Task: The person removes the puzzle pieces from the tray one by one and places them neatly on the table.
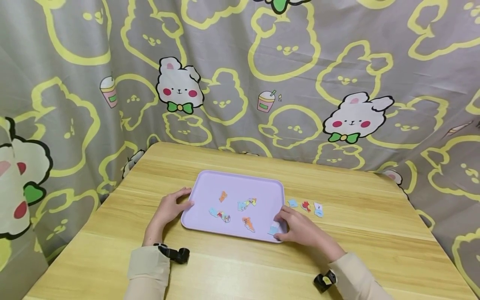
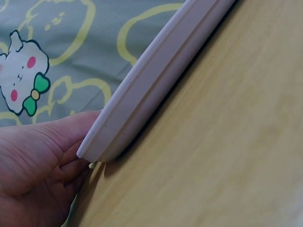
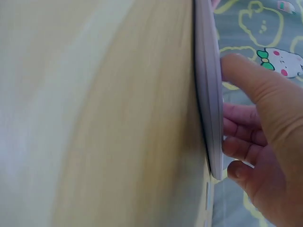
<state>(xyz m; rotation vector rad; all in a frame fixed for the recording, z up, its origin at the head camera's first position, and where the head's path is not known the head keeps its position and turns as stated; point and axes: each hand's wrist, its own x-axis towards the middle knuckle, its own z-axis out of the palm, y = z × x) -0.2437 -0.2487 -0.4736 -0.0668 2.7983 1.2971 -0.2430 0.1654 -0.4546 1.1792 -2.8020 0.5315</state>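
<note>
A lilac tray (image 1: 221,177) lies flat on the table, holding small flat printed pieces that look like puzzle pieces, among them an orange one (image 1: 248,224) and a blue multicoloured one (image 1: 219,215). My left hand (image 1: 170,209) grips the tray's left side, thumb over the rim. At the front right corner, my right hand (image 1: 298,226) reaches over the rim, thumb and fingers bent apart around a pale blue piece (image 1: 274,227). In the right wrist view the thumb and fingertips meet the tray's edge (image 3: 208,94). That piece is out of sight there, so whether it is pinched cannot be told.
To the tray's right, on the wooden table (image 1: 360,233), lie a blue piece (image 1: 292,203), a red piece (image 1: 306,206) and a white-and-blue piece (image 1: 318,209). A grey curtain (image 1: 225,125) with yellow outlines and rabbits hangs behind and at both sides.
</note>
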